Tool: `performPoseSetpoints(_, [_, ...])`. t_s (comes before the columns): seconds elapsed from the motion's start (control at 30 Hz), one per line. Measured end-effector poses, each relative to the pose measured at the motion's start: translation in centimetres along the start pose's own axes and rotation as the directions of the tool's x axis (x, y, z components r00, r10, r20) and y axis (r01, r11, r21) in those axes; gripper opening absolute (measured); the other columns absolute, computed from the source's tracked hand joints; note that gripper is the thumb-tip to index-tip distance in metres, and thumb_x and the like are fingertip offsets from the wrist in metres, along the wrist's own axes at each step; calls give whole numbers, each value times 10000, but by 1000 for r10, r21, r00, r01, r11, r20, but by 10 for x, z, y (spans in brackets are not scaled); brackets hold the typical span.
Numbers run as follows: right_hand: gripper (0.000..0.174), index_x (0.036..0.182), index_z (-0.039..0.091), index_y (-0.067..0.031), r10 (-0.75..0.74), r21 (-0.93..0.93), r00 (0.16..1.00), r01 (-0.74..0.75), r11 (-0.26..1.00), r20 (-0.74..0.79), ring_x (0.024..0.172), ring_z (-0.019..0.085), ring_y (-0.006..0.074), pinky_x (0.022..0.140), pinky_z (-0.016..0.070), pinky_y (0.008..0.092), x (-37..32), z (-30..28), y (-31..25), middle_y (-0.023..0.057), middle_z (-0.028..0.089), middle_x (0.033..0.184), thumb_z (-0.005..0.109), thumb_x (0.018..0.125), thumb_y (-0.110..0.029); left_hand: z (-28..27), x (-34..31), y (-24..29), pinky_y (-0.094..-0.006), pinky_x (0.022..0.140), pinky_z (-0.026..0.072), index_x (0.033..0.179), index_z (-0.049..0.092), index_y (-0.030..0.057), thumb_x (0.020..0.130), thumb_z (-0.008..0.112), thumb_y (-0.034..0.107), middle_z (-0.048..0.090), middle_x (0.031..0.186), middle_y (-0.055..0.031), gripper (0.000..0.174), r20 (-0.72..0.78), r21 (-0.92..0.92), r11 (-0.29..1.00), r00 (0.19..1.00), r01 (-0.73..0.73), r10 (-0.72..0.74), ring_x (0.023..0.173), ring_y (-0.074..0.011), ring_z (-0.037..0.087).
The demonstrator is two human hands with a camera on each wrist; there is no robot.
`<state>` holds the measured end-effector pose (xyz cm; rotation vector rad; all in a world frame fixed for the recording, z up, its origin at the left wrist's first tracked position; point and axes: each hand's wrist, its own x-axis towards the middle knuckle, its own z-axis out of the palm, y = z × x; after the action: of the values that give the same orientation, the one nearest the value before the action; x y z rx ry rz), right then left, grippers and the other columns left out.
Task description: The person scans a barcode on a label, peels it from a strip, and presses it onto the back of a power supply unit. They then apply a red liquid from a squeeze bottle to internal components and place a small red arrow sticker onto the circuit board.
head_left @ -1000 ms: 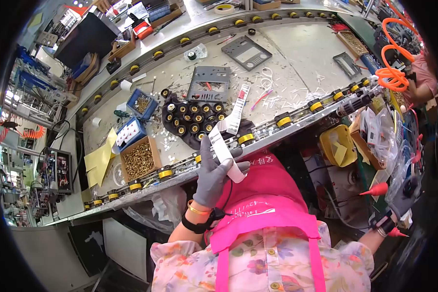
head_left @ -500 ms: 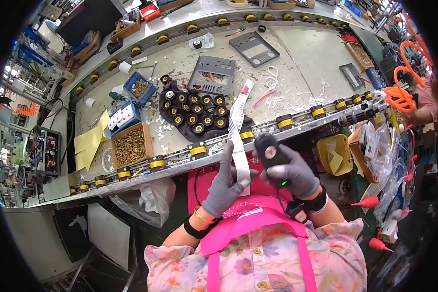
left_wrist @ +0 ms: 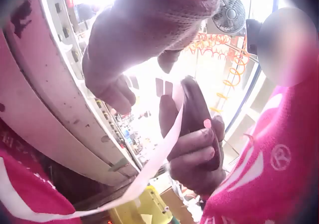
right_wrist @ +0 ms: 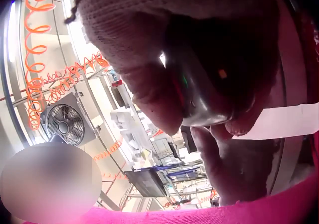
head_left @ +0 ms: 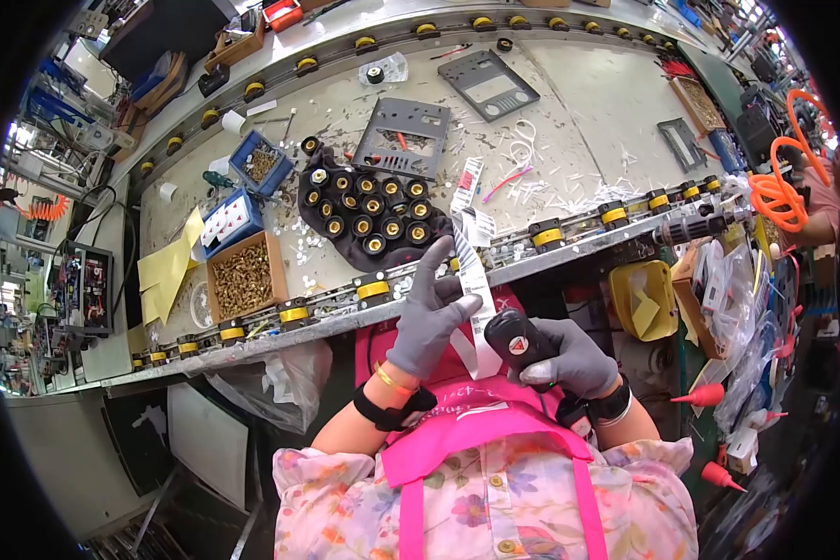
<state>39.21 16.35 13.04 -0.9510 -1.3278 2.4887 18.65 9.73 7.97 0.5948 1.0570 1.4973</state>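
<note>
My left hand (head_left: 425, 329), in a grey glove, pinches a long white strip of printed labels (head_left: 474, 280) between thumb and fingers. The strip's upper end reaches over the bench edge, and its lower end loops down in front of the pink apron (head_left: 457, 397). A black handheld barcode scanner (head_left: 511, 338) is in the grip of my gloved right hand (head_left: 579, 362), its head close beside the strip. In the left wrist view the scanner (left_wrist: 198, 107) stands right by the labels. The right wrist view shows the strip (right_wrist: 291, 121) running off past the scanner's head.
Black round parts with brass-coloured centres (head_left: 371, 205) sit on a dark cloth beyond my hands. To the left are a cardboard box of brass pieces (head_left: 273, 266) and blue bins (head_left: 259, 163). A roller rail (head_left: 373, 289) edges the bench; grey panels (head_left: 403, 138) lie behind.
My right hand has come in from the far right, bringing the scanner up beside the strip. My left hand has kept the labels, with the strip shifted slightly and its lower end looping.
</note>
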Motion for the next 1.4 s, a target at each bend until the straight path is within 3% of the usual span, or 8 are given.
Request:
performPoseSetpoints(0.1, [549,1159,508,14,-26,149,989,47,988,-142,751,633,187,695,516,305,-3,-5,-6,144,632,1010,692,646,-51,7,4,9,-290,900,468,1369,363,65,783,579,-78,575,1129,-105,640,-3,53,998,999,-42,43,1016,-146,564])
performPoseSetpoints(0.27, [515,1266,423,-69,-494,401,783,619,675,-377,931,626,204,800,552,354,14,-13,-20,148,582,1117,676,822,-128,10,10,24,-216,747,459,1288,481,27,785,607,-49,594,1082,-24,524,-1,324,905,957,-274,290,822,-60,534])
performPoseSetpoints(0.3, [563,1301,381,-75,-547,398,745,667,630,-382,933,626,210,802,553,366,20,-9,-31,151,578,1121,676,823,-121,14,11,36,-201,654,432,1256,517,20,782,611,-55,591,1030,0,489,23,393,857,935,-334,354,718,-41,478])
performPoseSetpoints(0.43, [668,1373,280,-83,-739,262,535,845,467,-408,954,627,236,810,550,399,37,26,-71,161,573,1130,670,831,-114,29,10,77,-191,624,422,1265,512,24,764,641,-56,570,892,22,523,55,415,800,890,-433,453,679,-35,461])
performPoseSetpoints(0.6, [810,1418,149,-86,-940,46,262,965,259,-219,953,632,270,800,538,443,61,73,-86,171,574,1132,695,834,-219,39,3,96,-202,603,425,1260,518,26,743,680,-31,544,812,11,545,77,470,779,899,-414,431,655,-42,456])
performPoseSetpoints(0.87, [782,1412,170,-177,-984,239,179,956,173,-1,1120,553,333,930,466,476,73,79,-70,211,520,1226,645,824,26,32,0,90,-228,547,424,1241,524,32,711,711,-16,484,656,6,564,115,553,730,904,-402,411,573,-56,456])
performPoseSetpoints(1.1, [726,1376,228,-61,-976,85,194,979,187,-97,1068,586,315,925,474,441,73,78,-61,210,553,1170,684,812,-21,32,1,86,-243,554,440,1215,541,39,702,727,22,493,658,-8,545,123,558,698,877,-448,465,576,-75,474])
performPoseSetpoints(1.4, [737,1363,226,-106,-992,37,98,995,95,-81,991,618,332,863,509,489,77,94,-72,205,582,1118,708,806,-95,36,-11,98,-265,556,449,1221,534,46,698,699,21,495,697,-47,549,152,672,562,832,-483,533,585,-116,496])
